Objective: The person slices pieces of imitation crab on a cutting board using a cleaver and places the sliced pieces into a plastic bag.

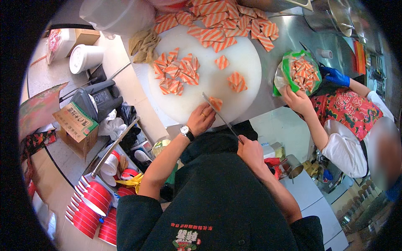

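Observation:
A round white cutting board [201, 72] lies on the counter before me. My right hand [251, 152] grips the handle of a knife [223, 120], its narrow blade slanting up and left over the board's near edge. Just left of the blade, my left hand [201, 119] has curled fingers holding an orange-and-white striped food piece [216, 103]; the blade partly hides the fingertips. Cut striped pieces [177, 70] lie grouped at the board's left. A small stack [237, 82] and a single square [222, 62] rest to the right. Larger striped slices [216, 28] are heaped along the far edge.
At right, a co-worker's bare hand [296, 99] holds a green-edged bag [278, 78] of striped pieces; their other hand wears a blue glove [336, 76]. Scissors [309, 51] lie beyond the bag. A brown cloth [143, 45] sits left of the board, near a translucent tub [117, 15].

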`<action>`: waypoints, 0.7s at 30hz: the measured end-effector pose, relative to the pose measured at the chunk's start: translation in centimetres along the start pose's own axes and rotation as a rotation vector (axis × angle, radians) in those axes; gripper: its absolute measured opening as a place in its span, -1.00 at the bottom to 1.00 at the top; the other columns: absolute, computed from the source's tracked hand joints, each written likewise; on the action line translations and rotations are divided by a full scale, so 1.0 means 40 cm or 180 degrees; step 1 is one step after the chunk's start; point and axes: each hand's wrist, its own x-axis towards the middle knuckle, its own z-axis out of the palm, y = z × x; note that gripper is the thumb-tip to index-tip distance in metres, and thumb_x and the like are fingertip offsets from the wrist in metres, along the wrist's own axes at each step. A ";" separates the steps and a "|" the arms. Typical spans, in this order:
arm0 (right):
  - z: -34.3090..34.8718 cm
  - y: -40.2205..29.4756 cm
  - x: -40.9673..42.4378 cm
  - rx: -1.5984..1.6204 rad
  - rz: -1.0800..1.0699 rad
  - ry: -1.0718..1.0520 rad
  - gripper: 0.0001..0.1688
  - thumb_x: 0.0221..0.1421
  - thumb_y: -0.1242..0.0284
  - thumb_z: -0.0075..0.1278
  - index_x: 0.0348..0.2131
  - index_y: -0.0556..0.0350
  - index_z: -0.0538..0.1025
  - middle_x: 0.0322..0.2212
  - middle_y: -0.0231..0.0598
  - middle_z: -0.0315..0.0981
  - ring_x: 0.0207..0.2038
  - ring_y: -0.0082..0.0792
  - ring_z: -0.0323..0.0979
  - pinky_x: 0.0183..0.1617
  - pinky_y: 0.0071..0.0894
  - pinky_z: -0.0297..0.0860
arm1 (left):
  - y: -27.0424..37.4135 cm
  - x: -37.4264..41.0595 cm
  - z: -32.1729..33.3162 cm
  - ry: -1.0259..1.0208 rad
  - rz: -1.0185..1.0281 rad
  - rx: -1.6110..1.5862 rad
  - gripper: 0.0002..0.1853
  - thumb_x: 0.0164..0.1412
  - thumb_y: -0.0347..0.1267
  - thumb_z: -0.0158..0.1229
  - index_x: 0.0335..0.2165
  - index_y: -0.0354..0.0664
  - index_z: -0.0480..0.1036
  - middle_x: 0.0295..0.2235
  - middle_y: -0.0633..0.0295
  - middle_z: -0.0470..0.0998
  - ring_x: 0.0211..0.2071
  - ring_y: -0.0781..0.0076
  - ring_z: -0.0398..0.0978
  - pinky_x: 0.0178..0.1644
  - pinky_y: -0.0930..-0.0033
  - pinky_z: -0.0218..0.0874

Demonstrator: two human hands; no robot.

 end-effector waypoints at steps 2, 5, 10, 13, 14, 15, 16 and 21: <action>0.006 -0.001 0.006 -0.0027 0.0027 0.0015 -0.81 0.18 0.33 -0.05 -0.27 -0.02 0.52 -0.53 0.21 0.53 -0.40 0.28 0.53 -0.31 0.25 0.45 | -0.001 -0.009 -0.003 -0.0013 -0.0039 -0.0008 -0.71 -0.06 -0.50 0.27 -0.26 -0.26 0.50 -0.11 0.12 0.46 -0.03 0.05 0.44 -0.02 0.09 0.39; -0.001 -0.009 0.003 -0.0056 0.0035 0.0094 -0.83 0.18 0.35 -0.04 -0.27 -0.01 0.52 -0.53 0.20 0.53 -0.40 0.28 0.53 -0.31 0.25 0.45 | 0.049 0.032 -0.082 -0.0034 -0.0003 0.0145 -0.68 -0.09 -0.48 0.29 -0.26 -0.19 0.49 -0.11 0.18 0.47 -0.03 0.11 0.44 0.01 0.10 0.36; -0.019 -0.026 -0.003 -0.0141 0.0084 0.0034 -0.84 0.16 0.37 -0.01 -0.27 0.00 0.51 -0.53 0.19 0.54 -0.41 0.29 0.53 -0.32 0.25 0.44 | 0.052 0.236 -0.240 -0.0663 0.0933 0.0957 -0.73 -0.01 -0.39 0.23 -0.24 -0.10 0.47 -0.14 0.22 0.49 -0.03 0.28 0.43 0.09 0.17 0.27; -0.014 -0.028 0.006 -0.0070 0.0020 0.0136 -0.84 0.16 0.37 -0.02 -0.27 0.01 0.51 -0.54 0.19 0.53 -0.42 0.29 0.52 -0.33 0.25 0.44 | 0.046 0.327 -0.241 -0.2187 0.0910 0.1219 -0.81 0.06 -0.37 0.11 -0.30 -0.16 0.49 -0.40 0.28 0.57 -0.20 0.40 0.52 -0.15 0.30 0.33; -0.013 -0.027 0.001 -0.0003 -0.0050 0.0162 -0.84 0.16 0.38 -0.03 -0.26 0.01 0.50 -0.54 0.19 0.53 -0.42 0.30 0.52 -0.33 0.26 0.44 | 0.039 0.317 -0.224 -0.2314 0.0907 0.1225 -0.82 0.06 -0.37 0.12 -0.32 -0.16 0.49 -0.45 0.30 0.57 -0.26 0.41 0.54 -0.21 0.32 0.33; -0.017 -0.027 0.002 0.0078 -0.0093 0.0223 -0.83 0.17 0.38 -0.04 -0.26 0.02 0.50 -0.55 0.19 0.53 -0.43 0.30 0.52 -0.33 0.26 0.44 | 0.029 0.323 -0.210 -0.2431 0.0951 0.1228 -0.83 0.05 -0.37 0.12 -0.33 -0.17 0.49 -0.51 0.32 0.57 -0.31 0.41 0.56 -0.28 0.34 0.33; -0.015 -0.027 0.003 0.0017 -0.0057 0.0138 -0.83 0.17 0.38 -0.04 -0.26 0.03 0.50 -0.55 0.19 0.53 -0.43 0.30 0.52 -0.32 0.26 0.44 | 0.019 0.319 -0.208 -0.2293 0.1018 0.1160 -0.83 0.05 -0.36 0.12 -0.34 -0.17 0.49 -0.51 0.32 0.57 -0.35 0.41 0.56 -0.31 0.36 0.33; -0.005 -0.039 0.012 -0.0095 0.0124 -0.0077 -0.82 0.16 0.40 -0.06 -0.24 0.05 0.49 -0.56 0.19 0.52 -0.43 0.31 0.52 -0.31 0.27 0.44 | -0.005 0.316 -0.227 -0.2131 0.1270 0.1016 -0.85 0.05 -0.35 0.13 -0.36 -0.15 0.48 -0.56 0.35 0.56 -0.44 0.40 0.56 -0.36 0.38 0.32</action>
